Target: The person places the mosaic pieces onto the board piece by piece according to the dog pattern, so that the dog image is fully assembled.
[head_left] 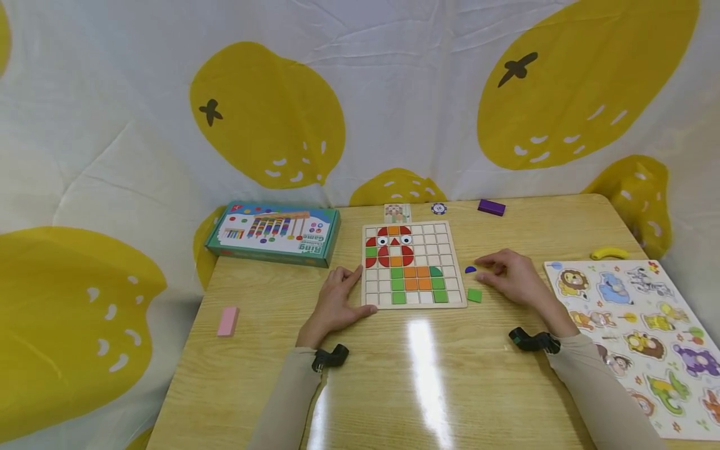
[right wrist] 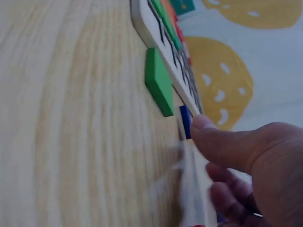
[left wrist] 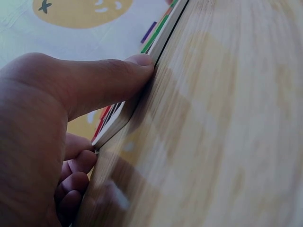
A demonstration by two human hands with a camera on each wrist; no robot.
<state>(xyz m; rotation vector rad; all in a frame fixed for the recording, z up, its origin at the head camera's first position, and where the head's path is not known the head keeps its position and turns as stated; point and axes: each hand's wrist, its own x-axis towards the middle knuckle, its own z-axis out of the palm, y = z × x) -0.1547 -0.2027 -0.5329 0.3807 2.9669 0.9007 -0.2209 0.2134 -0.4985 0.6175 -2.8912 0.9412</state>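
A wooden grid board (head_left: 378,299) lies on the table, with red, orange and green pieces and two eye pieces in its cells. At its lower left corner, my left hand (head_left: 335,303) rests with the thumb along the near edge and the fingers by the left side. The left thumb (left wrist: 113,80) touches the board's rim in the left wrist view. Right of the board, my right hand (head_left: 513,278) reaches to a small blue half-circle piece (head_left: 470,270), thumb tip beside it and fingers apart from the thumb. A green square piece (right wrist: 158,82) lies close to the board's edge.
Behind the board lie a pattern card (head_left: 397,213), a round chip (head_left: 439,209) and a purple block (head_left: 492,207). A game box (head_left: 272,232) and a pink block (head_left: 227,321) are at left. An animal puzzle (head_left: 613,325) and a yellow banana-shaped piece (head_left: 610,252) are at right.
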